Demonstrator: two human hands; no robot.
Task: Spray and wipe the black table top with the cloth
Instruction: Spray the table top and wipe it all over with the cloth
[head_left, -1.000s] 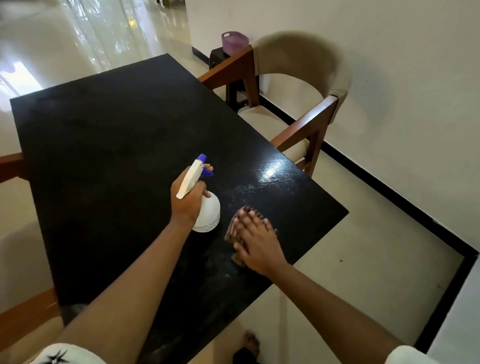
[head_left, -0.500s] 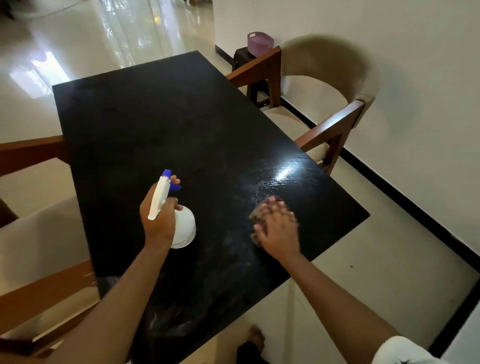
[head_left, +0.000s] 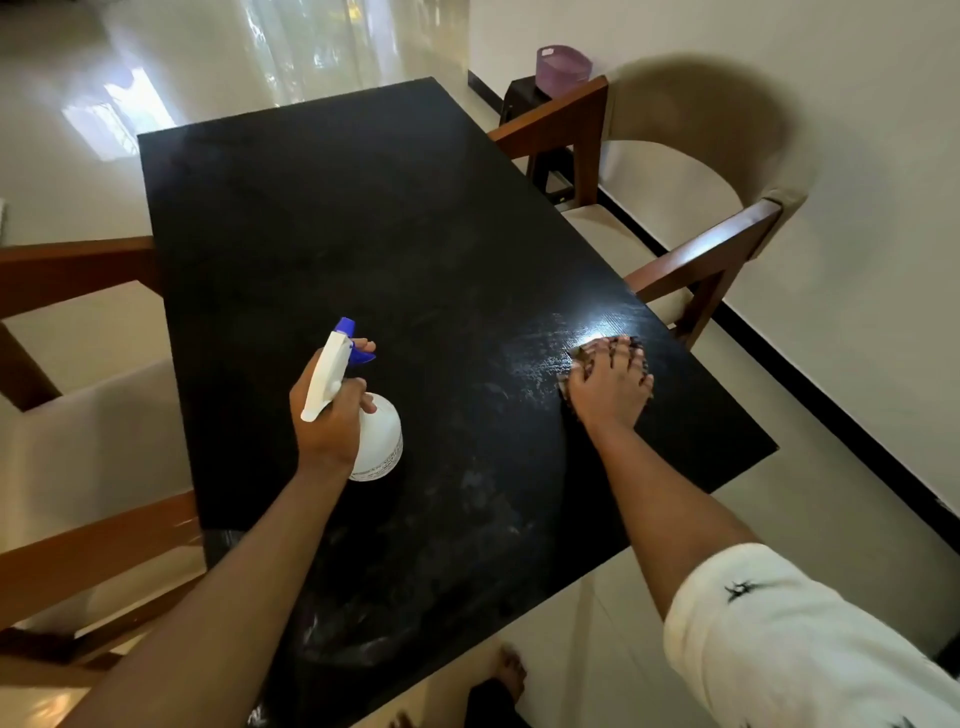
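Observation:
The black table top (head_left: 363, 223) fills the middle of the head view, with wet smears and a bright glare near its right edge. My left hand (head_left: 327, 415) grips the neck of a white spray bottle (head_left: 379, 441) with a blue nozzle, held upright just above the table. My right hand (head_left: 610, 389) presses flat, fingers spread, on a dark cloth (head_left: 579, 356) near the table's right edge. The cloth is mostly hidden under the hand.
A wooden armchair (head_left: 701, 265) with beige padding stands close to the table's right side. Another wooden chair (head_left: 78, 415) sits at the left. A purple basket (head_left: 563, 65) rests on a small dark stool at the back. My bare foot (head_left: 511, 670) shows below the table's near edge.
My right hand has slid the cloth away from me and to the right, toward the glare at the table's right edge. The left hand still holds the bottle upright. The camera shifted.

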